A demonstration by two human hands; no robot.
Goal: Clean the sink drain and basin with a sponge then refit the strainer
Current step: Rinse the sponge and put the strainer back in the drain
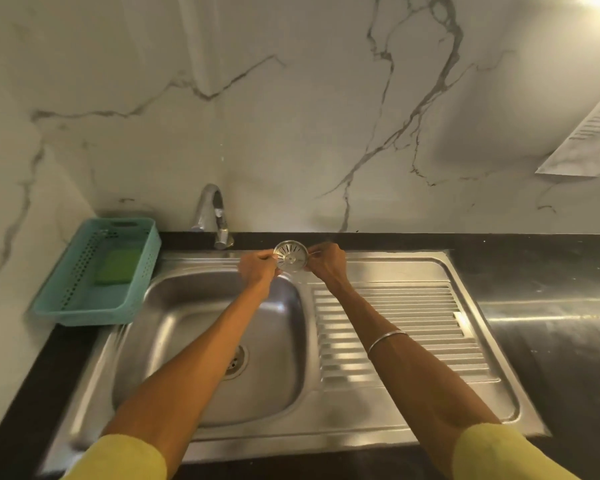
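**Above the sink's back rim: strainer held in both hands**

At frame centre, the left hand point(257, 268) and right hand point(326, 263) pinch the round strainer point(290, 260) from opposite sides, face toward us. The open drain point(234, 362) lies below, lower left. The sponge point(118, 266) sits in a teal basket point(66, 306), far left, nearer the left hand.

A black countertop point(551, 271) carries a steel sink unit point(378, 420) set into it (basin left, ribbed drainboard right). A teal perforated basket point(84, 306) stands on the counter's left end, just beside the basin.
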